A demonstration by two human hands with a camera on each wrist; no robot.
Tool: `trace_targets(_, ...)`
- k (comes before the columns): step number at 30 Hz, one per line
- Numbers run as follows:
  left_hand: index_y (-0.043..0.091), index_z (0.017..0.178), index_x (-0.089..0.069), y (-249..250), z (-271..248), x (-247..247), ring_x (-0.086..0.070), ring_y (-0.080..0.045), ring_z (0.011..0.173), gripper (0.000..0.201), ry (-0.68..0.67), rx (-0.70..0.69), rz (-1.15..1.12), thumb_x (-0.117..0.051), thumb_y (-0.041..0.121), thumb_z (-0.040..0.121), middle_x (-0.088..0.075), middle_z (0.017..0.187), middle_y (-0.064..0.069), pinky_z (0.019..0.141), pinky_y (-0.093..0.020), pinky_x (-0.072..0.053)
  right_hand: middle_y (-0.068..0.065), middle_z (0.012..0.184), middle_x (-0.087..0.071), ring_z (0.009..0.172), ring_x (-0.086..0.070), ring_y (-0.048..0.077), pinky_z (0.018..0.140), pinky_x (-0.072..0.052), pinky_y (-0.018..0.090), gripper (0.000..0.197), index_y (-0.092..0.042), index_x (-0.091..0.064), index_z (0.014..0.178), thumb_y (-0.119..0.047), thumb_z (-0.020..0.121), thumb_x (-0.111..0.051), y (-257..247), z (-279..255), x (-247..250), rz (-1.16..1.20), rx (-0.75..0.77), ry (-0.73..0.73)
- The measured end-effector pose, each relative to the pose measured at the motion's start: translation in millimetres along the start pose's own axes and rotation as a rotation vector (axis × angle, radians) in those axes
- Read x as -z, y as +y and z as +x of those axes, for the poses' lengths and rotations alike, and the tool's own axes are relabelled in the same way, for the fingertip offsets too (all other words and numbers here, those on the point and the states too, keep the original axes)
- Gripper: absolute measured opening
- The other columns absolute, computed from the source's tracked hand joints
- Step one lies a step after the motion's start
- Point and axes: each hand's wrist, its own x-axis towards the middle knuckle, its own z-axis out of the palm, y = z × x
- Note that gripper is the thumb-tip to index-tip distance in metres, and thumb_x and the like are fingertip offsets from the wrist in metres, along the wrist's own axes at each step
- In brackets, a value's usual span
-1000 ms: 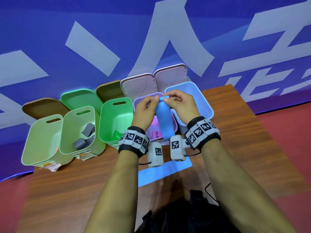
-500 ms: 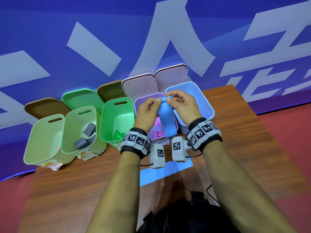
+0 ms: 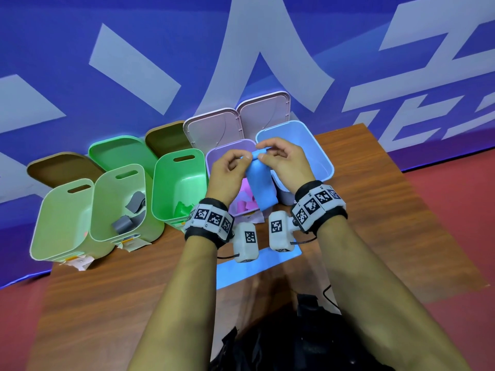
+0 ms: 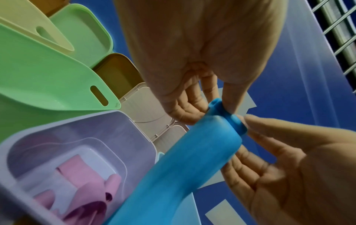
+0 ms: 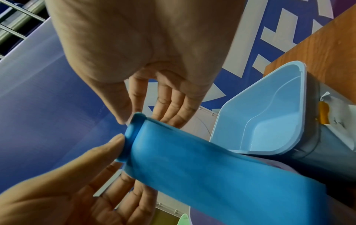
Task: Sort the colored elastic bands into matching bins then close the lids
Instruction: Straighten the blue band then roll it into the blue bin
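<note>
A wide blue elastic band (image 3: 261, 187) hangs from both hands above the lilac bin (image 3: 214, 156), its top edge curled into a small roll (image 4: 221, 112). My left hand (image 3: 231, 167) pinches the roll's left end between thumb and fingers. My right hand (image 3: 281, 159) pinches the right end (image 5: 133, 137). The light blue bin (image 3: 308, 135) stands open just right of the hands with nothing seen inside (image 5: 269, 121). Pink bands (image 4: 80, 187) lie in the lilac bin.
Three more open bins stand in a row to the left: a green one (image 3: 176, 183) with a green band, a pale green one (image 3: 117, 202) with grey bands, and another pale green one (image 3: 61, 218). Their lids (image 3: 214, 127) lean back against the blue wall. Wooden table (image 3: 401, 210) on the right.
The hanging part of the blue band has grown shorter as its top edge rolls up between the fingers. Both hands stay above the lilac bin.
</note>
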Motion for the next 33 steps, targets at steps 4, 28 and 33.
trace_targets(4,0.007,0.100,-0.064,2.4,-0.3,0.9,-0.062,-0.014,0.085,0.006,0.002,-0.024,-0.014,-0.063,0.007,0.094,-0.069,0.090,-0.007,0.084,-0.035,-0.052,0.012,0.092,-0.071,0.091,-0.067,0.030,0.090,-0.055,0.049,0.006,-0.030,-0.072,0.089,-0.029,0.089,-0.066,2.0,0.3,-4.3,0.000,-0.041,0.031)
trace_targets(28,0.012,0.088,-0.065,7.1,2.4,-6.4,-0.061,-0.009,0.074,0.012,-0.011,-0.011,-0.018,-0.059,0.009,0.097,-0.067,0.078,0.003,0.079,-0.031,-0.050,0.009,0.085,-0.067,0.084,-0.063,0.027,0.091,-0.053,0.048,0.010,-0.027,-0.071,0.092,-0.018,0.089,-0.068,-3.8,0.3,0.9,0.019,-0.031,0.018)
trace_targets(33,0.008,0.094,-0.064,6.8,3.4,-6.2,-0.061,-0.005,0.076,0.005,-0.001,-0.010,-0.009,-0.060,0.011,0.096,-0.066,0.079,0.006,0.079,-0.029,-0.051,0.013,0.089,-0.071,0.091,-0.066,0.036,0.089,-0.055,0.051,0.006,-0.023,-0.070,0.092,-0.019,0.093,-0.065,-1.2,2.4,0.4,-0.011,-0.019,0.024)
